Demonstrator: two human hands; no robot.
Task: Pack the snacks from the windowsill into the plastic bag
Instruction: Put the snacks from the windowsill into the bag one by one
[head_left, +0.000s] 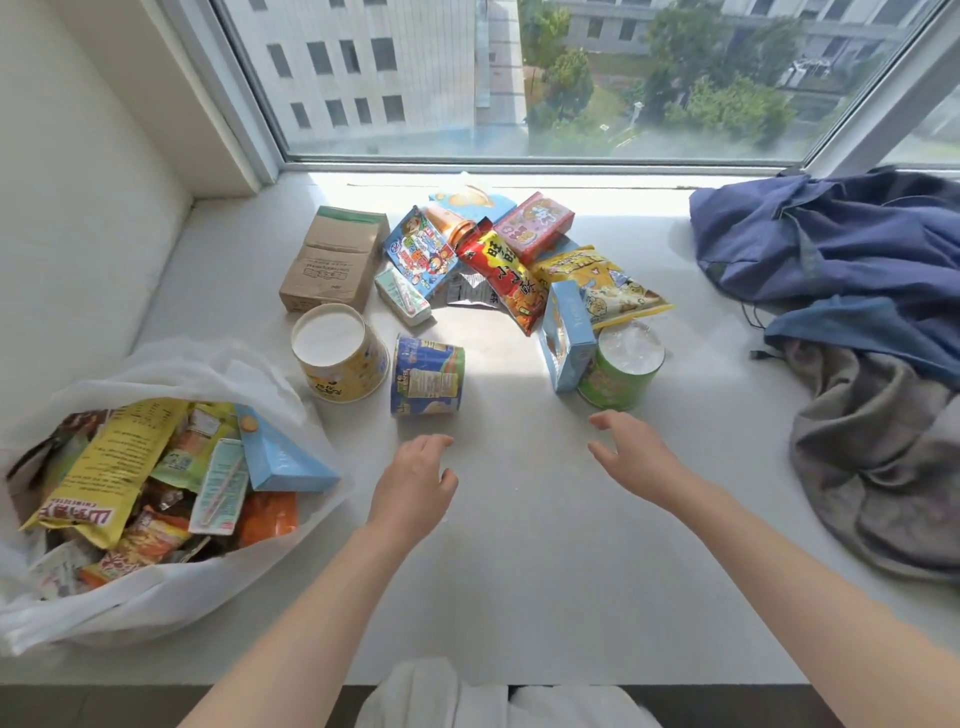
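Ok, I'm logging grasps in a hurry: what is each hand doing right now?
Left hand: open, holding nothing, just short of the blue tub.
Right hand: open, holding nothing, just short of the green tub.

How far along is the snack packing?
Partly done: the white plastic bag already holds many snack packets. The left hand and right hand hover open, holding nothing. Left to pack: the blue round tub, green round tub, brown cardboard box and more.
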